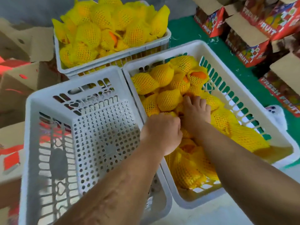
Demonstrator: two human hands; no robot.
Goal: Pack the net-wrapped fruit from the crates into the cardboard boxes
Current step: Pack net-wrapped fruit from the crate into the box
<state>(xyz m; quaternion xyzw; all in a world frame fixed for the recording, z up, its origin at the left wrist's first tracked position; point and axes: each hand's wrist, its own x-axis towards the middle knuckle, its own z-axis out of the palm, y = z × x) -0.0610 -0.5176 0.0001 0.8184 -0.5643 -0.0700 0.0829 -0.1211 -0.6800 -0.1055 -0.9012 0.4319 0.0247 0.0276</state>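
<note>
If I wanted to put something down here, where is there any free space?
The white crate nearest on the left has a bare perforated floor. The crate beside it is crowded with net-wrapped fruit, with the left hand and right hand in it. The far crate is heaped. A green floor strip runs beside the printed boxes.

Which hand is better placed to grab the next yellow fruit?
Probably the right hand: it lies spread on the net-wrapped fruit in the middle of the right crate. The left hand is curled at its edge.
</note>
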